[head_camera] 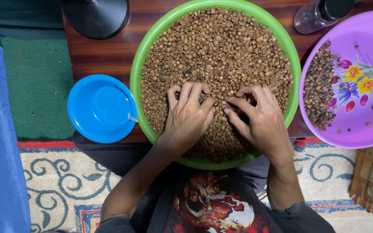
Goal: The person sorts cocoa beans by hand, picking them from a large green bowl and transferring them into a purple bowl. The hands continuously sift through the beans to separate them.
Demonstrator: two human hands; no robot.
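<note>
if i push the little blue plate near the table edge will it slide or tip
The blue plate looks like thin plastic, so probably light and quick to slide on the smooth wooden table. Its lower rim seems to overhang the table edge, so a push toward the person might tip it off. It looks nearly empty, with little weight to steady it.

Purple basin (368, 129) & bottle (320, 15) cut off by frame edge.
</note>
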